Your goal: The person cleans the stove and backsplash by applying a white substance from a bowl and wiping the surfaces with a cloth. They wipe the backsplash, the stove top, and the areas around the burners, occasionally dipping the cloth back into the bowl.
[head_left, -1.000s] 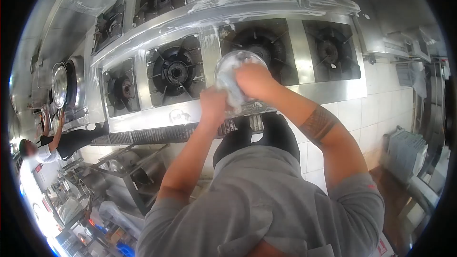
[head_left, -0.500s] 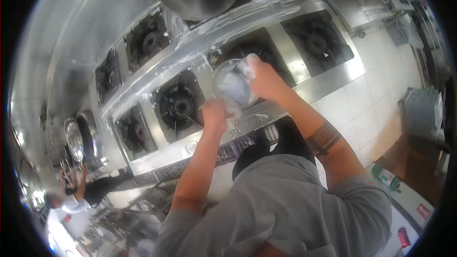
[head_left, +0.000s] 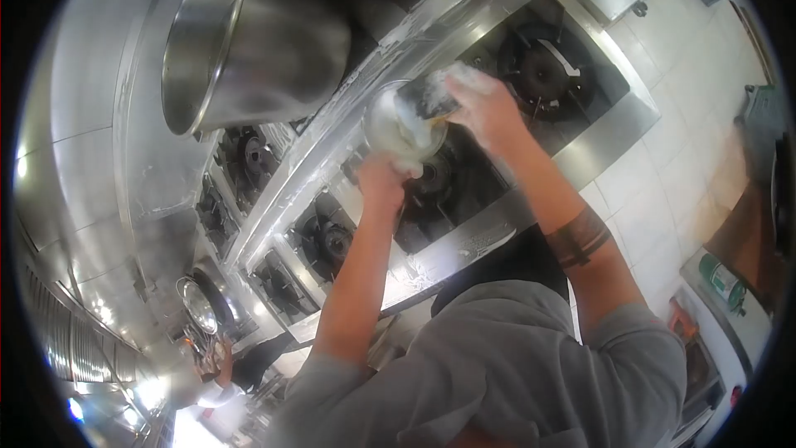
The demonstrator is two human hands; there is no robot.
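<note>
A round bowl [head_left: 375, 131] with whitish suds in it is above the stove, tilted toward me. My left hand [head_left: 384, 182] is closed on its near rim. My right hand [head_left: 491, 112] is closed on a dark, foam-covered scrubbing sponge [head_left: 438, 98] with a yellowish edge, at the bowl's right side. Motion blurs the sponge, and the fingers partly hide it. Below and beside the hands lies the gas stove, with a burner [head_left: 433, 178] just under the bowl and another burner [head_left: 543, 70] to the right.
A large steel pot [head_left: 274, 50] stands tilted at the upper left. White foam streaks the steel ledge [head_left: 332, 116] behind the burners. A co-worker [head_left: 224, 377] is at the lower left beside round metal pans [head_left: 199, 303]. A green bottle [head_left: 723, 282] lies on the right.
My view has turned and shifted, so the large pot looks nearer. My right hand has lifted from the bowl's inside toward its right edge, showing the sponge. My left hand stays on the rim.
</note>
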